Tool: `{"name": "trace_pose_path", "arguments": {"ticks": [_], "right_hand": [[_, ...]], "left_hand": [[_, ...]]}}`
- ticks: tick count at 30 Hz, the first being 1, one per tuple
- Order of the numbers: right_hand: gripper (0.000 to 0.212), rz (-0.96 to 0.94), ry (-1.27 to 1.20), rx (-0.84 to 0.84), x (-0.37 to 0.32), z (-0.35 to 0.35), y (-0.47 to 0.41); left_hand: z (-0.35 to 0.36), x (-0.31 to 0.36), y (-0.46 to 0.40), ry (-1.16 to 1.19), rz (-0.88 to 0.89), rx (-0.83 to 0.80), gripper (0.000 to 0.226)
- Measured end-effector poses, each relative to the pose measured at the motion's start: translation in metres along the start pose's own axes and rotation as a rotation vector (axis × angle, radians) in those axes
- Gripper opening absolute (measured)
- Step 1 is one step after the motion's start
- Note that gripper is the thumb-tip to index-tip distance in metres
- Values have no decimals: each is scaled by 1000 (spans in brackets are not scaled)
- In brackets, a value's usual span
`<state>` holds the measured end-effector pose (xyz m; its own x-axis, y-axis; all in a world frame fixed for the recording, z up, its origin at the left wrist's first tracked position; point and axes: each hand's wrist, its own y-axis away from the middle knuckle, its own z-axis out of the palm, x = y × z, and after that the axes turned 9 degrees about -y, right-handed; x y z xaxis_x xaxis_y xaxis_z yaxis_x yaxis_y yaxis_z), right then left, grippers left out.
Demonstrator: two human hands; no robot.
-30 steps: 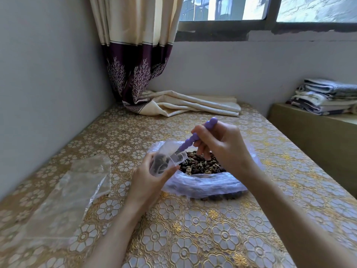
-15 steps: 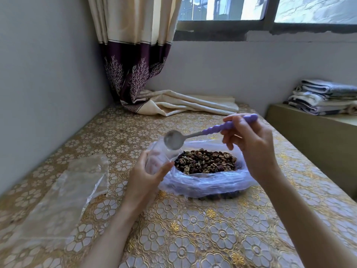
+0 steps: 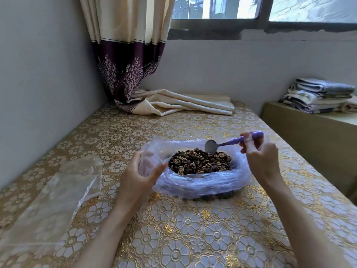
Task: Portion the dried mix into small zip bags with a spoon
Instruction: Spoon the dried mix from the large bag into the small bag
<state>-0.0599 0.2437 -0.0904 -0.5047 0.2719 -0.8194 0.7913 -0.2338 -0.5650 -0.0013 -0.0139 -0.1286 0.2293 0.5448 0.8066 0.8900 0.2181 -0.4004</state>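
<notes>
- small zip bag (image 3: 154, 157) in left hand (image 3: 139, 176): clear, blurred, contents unreadable
- fingers (image 3: 147, 164) seen only through the plastic
- clear plastic sheet (image 3: 50, 200) cut by left edge
- folded towels (image 3: 318, 95) cut off at right edge

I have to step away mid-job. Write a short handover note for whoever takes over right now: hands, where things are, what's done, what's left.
Left hand holds a small zip bag open beside the big bag; a little dark mix shows inside.
Right hand pinches the purple spoon by its handle; its bowl is empty, poised over the dried mix.
The mix sits in a large clear plastic bag on the floral tablecloth. Clear plastic, perhaps spare bags, lies at left.
Done: filling apparently begun.
Left: scoop, fill, seal, repeat.
</notes>
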Motion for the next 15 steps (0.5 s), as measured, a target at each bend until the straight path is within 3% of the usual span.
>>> {"name": "trace_pose_path", "arguments": {"ticks": [5,15], "right_hand": [[20,11,-50,-143,0,6,3],[29,304,-279,-126,12,9,0]], "left_hand": [[1,-7,-2,3,-8,-15,58],[3,-9,-4,3,-2,-8,58]]}}
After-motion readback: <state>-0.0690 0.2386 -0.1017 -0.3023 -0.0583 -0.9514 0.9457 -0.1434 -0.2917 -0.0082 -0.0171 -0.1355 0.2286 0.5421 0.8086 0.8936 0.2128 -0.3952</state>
